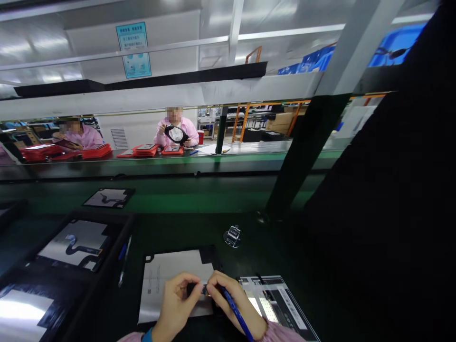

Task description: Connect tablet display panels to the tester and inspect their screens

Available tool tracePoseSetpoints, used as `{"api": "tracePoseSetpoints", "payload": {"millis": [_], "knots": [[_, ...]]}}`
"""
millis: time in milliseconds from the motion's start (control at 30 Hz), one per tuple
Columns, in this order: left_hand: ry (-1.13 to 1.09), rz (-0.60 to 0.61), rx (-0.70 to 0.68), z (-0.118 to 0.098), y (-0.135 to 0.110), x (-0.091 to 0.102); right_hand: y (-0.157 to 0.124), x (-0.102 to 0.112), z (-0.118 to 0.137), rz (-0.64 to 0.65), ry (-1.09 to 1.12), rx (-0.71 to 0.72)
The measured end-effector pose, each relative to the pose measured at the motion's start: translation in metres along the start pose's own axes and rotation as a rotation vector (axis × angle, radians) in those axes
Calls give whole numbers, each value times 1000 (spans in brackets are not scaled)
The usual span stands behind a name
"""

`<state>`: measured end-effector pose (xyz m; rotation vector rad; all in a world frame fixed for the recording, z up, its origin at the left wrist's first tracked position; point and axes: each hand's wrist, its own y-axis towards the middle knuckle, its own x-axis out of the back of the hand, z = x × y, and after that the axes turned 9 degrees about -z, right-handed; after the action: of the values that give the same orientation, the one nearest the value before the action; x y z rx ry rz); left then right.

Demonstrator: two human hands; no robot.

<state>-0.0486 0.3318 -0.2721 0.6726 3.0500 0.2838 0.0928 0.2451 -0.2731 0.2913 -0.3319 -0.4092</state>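
Note:
A flat silver-backed display panel with a black border lies before me. Over its lower right part, my left hand pinches a small dark flex cable between thumb and forefinger. My right hand meets it there, thumb and fingertips closed at the cable's other end. A blue pen is also held in that right hand, slanting down toward me. The fingers partly cover the cable, so its far end is hidden. Beside my right hand lies an opened tablet-like unit with pale strips and bright plates.
A metal tally counter sits beyond the panel. At left, a black tray holds more panels, a clear pen beside it. Another panel lies farther back. A dark post rises at right. Two co-workers sit opposite near red stacks.

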Motion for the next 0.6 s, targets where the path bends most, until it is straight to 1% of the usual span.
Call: {"api": "tracePoseSetpoints", "payload": {"millis": [100,267,367,433,500,533,600], "knots": [[-10,7,-3,-2,-1,0,0,-1,1,10,-9,24],[-15,35,-6,4,-3,-2,1,-11,-2,-73,-108,150],[-25,11,-8,6,0,-6,2,-13,-2,-112,-134,178],[-21,-30,2,4,1,-6,3,-9,-2,-154,-117,157],[26,-48,15,0,1,-1,2,1,-5,-276,-75,115],[80,-34,14,-1,-1,6,1,9,-8,-368,-53,94],[275,16,-26,0,-8,25,-4,27,-14,-580,-32,47]]}}
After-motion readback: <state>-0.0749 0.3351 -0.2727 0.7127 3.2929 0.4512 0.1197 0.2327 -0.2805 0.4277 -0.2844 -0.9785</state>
